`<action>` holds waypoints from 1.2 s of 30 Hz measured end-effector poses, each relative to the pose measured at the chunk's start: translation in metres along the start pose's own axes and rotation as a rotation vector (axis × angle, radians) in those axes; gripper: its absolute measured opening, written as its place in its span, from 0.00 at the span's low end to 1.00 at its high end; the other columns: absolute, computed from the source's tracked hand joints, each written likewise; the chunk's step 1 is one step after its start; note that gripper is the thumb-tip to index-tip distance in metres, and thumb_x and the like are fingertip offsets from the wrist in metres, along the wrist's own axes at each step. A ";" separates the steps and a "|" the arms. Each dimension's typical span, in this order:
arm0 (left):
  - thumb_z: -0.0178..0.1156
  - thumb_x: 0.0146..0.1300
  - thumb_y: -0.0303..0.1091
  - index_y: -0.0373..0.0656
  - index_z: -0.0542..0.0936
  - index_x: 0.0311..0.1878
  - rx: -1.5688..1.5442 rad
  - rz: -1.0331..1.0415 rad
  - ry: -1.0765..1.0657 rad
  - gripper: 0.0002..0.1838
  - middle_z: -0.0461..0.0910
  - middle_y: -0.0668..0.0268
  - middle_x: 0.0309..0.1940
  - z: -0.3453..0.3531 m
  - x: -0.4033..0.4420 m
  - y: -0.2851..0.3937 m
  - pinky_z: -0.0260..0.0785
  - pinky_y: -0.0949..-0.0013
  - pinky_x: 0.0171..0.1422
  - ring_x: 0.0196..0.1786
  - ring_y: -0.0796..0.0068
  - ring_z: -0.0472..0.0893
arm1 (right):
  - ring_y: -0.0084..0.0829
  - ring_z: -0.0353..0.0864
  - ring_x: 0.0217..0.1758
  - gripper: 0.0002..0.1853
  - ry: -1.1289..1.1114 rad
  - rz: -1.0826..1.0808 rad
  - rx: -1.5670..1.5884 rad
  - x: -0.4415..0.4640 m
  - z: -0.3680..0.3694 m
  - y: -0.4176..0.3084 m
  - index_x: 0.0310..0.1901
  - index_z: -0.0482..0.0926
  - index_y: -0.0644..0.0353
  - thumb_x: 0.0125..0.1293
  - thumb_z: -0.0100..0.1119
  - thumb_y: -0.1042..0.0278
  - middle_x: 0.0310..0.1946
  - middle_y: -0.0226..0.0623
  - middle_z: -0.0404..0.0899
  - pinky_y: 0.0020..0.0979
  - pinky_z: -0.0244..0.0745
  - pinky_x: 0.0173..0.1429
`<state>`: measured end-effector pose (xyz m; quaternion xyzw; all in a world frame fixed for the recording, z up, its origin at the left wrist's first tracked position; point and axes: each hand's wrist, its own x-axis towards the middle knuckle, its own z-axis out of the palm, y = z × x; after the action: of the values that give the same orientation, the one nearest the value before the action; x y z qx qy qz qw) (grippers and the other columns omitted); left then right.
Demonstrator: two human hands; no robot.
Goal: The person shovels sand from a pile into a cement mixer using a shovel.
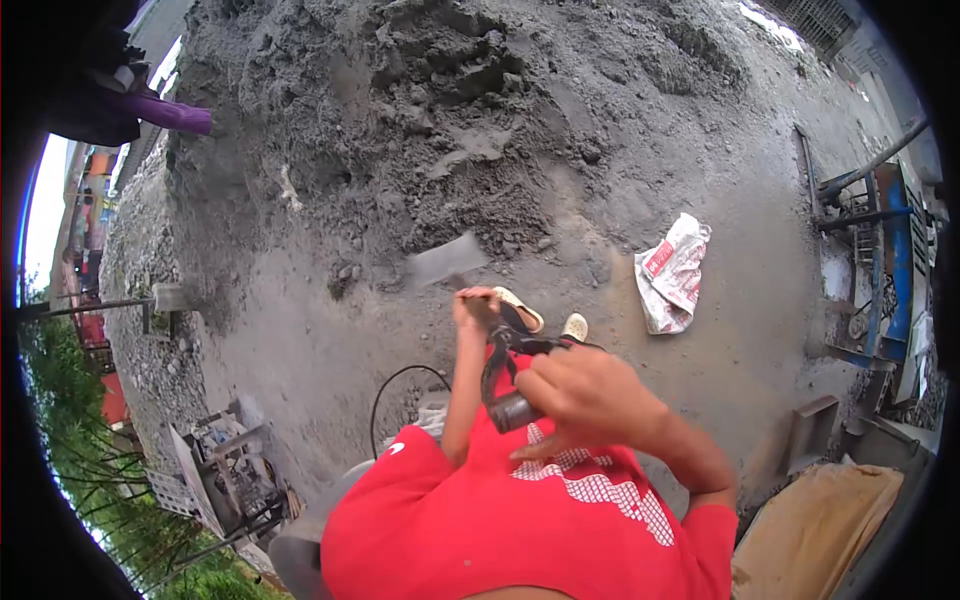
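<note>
A shovel with a pale, flat blade (447,259) is in front of me, its blade slightly blurred over the ground at the foot of a heap of wet grey sand and gravel (440,130). Low on its shaft, just behind the blade, my left hand (476,308) is closed. My right hand (590,393) is nearer my chest, its fingers curled over the dark handle end (513,410) of the shovel; part of the grip is hidden beneath them. Little or no material shows on the blade.
A crumpled white and red sack (672,275) lies right of my light clogs (575,326). Metal frames (880,260) and a tan sheet (815,530) stand at the right. Machinery (235,465) is lower left, near a black hose (410,370). A purple sleeve (170,112) shows upper left.
</note>
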<state>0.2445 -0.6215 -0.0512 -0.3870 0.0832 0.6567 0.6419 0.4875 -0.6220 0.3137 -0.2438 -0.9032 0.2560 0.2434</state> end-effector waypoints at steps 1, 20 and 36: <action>0.54 0.46 0.28 0.47 0.67 0.17 -0.050 -0.113 -0.029 0.07 0.67 0.75 0.14 0.011 0.011 -0.027 0.65 0.73 0.30 0.20 0.80 0.69 | 0.28 0.70 0.21 0.17 -0.035 0.004 -0.122 0.004 0.003 -0.012 0.23 0.67 0.54 0.47 0.63 0.52 0.18 0.28 0.63 0.29 0.64 0.25; 0.46 0.59 0.55 0.44 0.55 0.69 1.360 0.505 0.205 0.38 0.60 0.54 0.65 0.226 0.022 0.020 0.54 0.51 0.64 0.64 0.59 0.64 | 0.45 0.81 0.28 0.07 -0.137 0.419 -0.246 0.189 0.209 0.201 0.30 0.72 0.58 0.51 0.57 0.68 0.24 0.44 0.79 0.44 0.75 0.32; 0.52 0.47 0.19 0.40 0.76 0.40 1.841 1.371 -0.051 0.15 0.74 0.60 0.44 0.273 0.076 -0.017 0.60 0.59 0.61 0.53 0.59 0.71 | 0.44 0.82 0.30 0.12 -0.222 0.421 -0.213 0.247 0.169 0.205 0.35 0.73 0.60 0.47 0.61 0.71 0.24 0.44 0.80 0.42 0.76 0.34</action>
<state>0.1592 -0.3942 0.0966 0.3690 0.7122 0.5660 0.1904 0.2690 -0.3868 0.1455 -0.4209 -0.8757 0.2298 0.0572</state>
